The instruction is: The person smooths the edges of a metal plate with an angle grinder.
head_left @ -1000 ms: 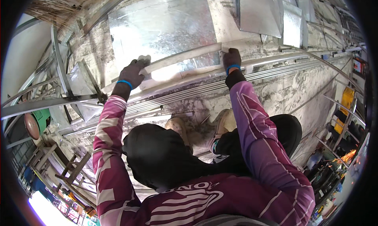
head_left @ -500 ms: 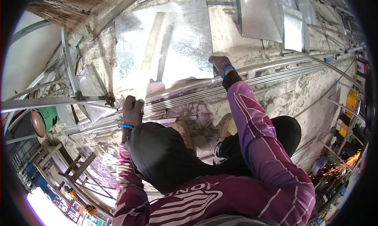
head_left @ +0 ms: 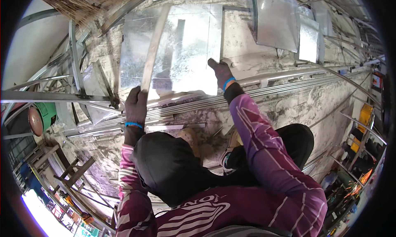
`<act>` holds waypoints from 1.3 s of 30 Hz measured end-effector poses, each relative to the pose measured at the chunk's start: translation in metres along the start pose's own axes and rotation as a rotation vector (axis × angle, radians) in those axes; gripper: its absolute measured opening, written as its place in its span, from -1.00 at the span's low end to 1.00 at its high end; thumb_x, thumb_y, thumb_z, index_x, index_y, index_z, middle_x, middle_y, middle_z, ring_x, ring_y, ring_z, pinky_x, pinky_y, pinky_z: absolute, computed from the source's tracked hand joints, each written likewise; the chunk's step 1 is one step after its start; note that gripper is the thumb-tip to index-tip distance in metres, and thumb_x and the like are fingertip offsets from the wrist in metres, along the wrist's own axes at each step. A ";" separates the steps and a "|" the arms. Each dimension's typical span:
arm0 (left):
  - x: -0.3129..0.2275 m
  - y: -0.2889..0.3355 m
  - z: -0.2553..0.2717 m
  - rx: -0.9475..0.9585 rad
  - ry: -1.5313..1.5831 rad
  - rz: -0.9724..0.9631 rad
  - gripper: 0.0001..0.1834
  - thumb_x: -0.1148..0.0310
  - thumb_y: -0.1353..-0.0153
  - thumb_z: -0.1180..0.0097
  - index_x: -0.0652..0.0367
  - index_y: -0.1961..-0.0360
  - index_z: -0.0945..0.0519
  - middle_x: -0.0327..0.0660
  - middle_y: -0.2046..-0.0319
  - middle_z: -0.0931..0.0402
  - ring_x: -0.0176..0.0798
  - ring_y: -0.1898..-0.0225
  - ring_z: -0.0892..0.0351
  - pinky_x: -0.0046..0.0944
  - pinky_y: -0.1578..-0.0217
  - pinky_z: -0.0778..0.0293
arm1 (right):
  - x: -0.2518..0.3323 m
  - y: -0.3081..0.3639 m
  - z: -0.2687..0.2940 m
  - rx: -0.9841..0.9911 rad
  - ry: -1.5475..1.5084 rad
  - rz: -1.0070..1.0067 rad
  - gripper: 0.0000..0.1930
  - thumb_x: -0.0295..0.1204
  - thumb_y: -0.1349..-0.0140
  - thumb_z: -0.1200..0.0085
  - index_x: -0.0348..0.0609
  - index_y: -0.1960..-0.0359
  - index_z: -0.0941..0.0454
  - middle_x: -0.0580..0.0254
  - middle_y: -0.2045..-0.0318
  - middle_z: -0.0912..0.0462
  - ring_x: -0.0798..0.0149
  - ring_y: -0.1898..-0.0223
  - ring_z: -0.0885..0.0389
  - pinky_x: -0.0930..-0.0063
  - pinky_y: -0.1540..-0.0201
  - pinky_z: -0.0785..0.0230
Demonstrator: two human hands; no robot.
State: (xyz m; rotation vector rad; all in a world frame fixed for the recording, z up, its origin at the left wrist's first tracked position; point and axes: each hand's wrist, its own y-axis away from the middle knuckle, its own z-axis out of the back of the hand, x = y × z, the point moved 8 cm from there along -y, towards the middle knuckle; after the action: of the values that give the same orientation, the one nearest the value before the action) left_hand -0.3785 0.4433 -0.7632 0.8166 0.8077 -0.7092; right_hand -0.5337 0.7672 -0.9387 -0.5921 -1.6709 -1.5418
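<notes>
A shiny silver metal sheet [head_left: 194,43] with faint straight lines lies in front of me, reflecting bright glare. Along it runs a long, narrow flat bar [head_left: 154,47], its near end at my left hand [head_left: 136,107]. That gloved hand is closed around the bar's end. My right hand [head_left: 223,74], also in a dark glove, pinches the sheet's right edge near the close corner. The sheet's underside and the fingertips beneath it are hidden.
Several thin metal tubes [head_left: 198,106] lie between my feet and the sheet. A metal frame [head_left: 53,97] juts in from the left, near a green round-ended machine [head_left: 43,118]. More sheets [head_left: 277,24] lean at the far right. Sparks [head_left: 355,189] fly at the lower right.
My right hand has shifted left and slightly nearer, and the sheet's right near corner has moved with it. Glare on the sheet has changed, so the bar shows more plainly.
</notes>
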 end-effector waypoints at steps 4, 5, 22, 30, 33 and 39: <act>-0.021 -0.036 -0.053 0.081 -0.062 -0.156 -0.78 0.36 -0.32 -0.07 0.25 0.10 -0.60 -0.17 0.51 -0.51 -0.38 0.45 -0.42 -0.29 0.39 -0.41 | 0.008 0.029 0.017 -0.163 -0.360 0.084 -0.68 -0.20 -0.22 -0.33 -0.22 0.22 -0.63 0.48 0.46 -0.49 0.47 0.46 -0.26 0.42 0.38 -0.21; -0.026 -0.040 -0.066 0.089 -0.028 -0.209 -0.78 0.35 -0.32 -0.08 0.23 0.11 -0.60 -0.16 0.54 -0.49 -0.36 0.48 -0.41 -0.27 0.41 -0.40 | 0.010 0.042 0.021 -0.160 -0.341 0.092 -0.68 -0.18 -0.20 -0.33 -0.21 0.26 -0.65 0.52 0.47 -0.48 0.50 0.47 -0.24 0.41 0.40 -0.18; -0.056 -0.069 -0.114 0.354 -0.428 -0.358 -0.72 0.17 -0.27 -0.02 0.11 0.17 -0.60 0.13 0.39 -0.63 0.24 0.25 -0.64 0.07 0.18 -0.55 | -0.062 0.074 -0.116 -0.015 -0.984 -0.302 -0.63 -0.24 -0.41 -0.09 -0.25 -0.08 -0.49 0.09 0.20 -0.68 0.10 0.27 -0.69 0.15 0.25 -0.59; -0.024 -0.116 -0.109 0.367 -0.739 -0.511 -0.69 0.21 -0.21 0.02 0.09 0.10 -0.60 0.09 0.29 -0.62 0.22 0.20 -0.62 0.10 0.13 -0.54 | -0.012 0.009 -0.095 0.476 0.358 0.113 -0.85 -0.35 -0.22 -0.09 -0.16 0.33 -0.62 0.08 0.40 -0.67 0.07 0.38 -0.65 0.20 0.27 -0.52; -0.012 -0.120 -0.108 0.301 -0.715 -0.505 -0.67 0.20 -0.21 0.01 0.04 0.05 -0.61 0.05 0.26 -0.62 0.17 0.17 -0.63 0.06 0.10 -0.55 | 0.013 -0.019 -0.001 0.145 0.562 0.294 -0.87 -0.39 -0.12 -0.13 -0.08 0.31 -0.65 0.07 0.29 -0.70 -0.02 0.21 -0.68 0.15 0.12 -0.54; -0.005 -0.113 -0.125 0.242 -0.790 -0.502 -0.55 0.29 -0.20 -0.13 -0.04 -0.15 -0.58 0.01 0.01 -0.58 0.15 0.02 -0.58 0.04 0.02 -0.56 | 0.020 -0.053 0.090 -0.125 0.558 0.127 -0.89 -0.36 -0.17 -0.12 -0.10 0.43 -0.59 0.13 0.48 -0.64 0.13 0.44 -0.62 0.25 0.35 -0.49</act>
State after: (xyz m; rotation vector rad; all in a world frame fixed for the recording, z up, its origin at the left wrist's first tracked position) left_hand -0.5127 0.4924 -0.8518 0.4677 0.1946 -1.4779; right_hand -0.6064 0.8432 -0.9525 -0.2839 -1.1020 -1.5468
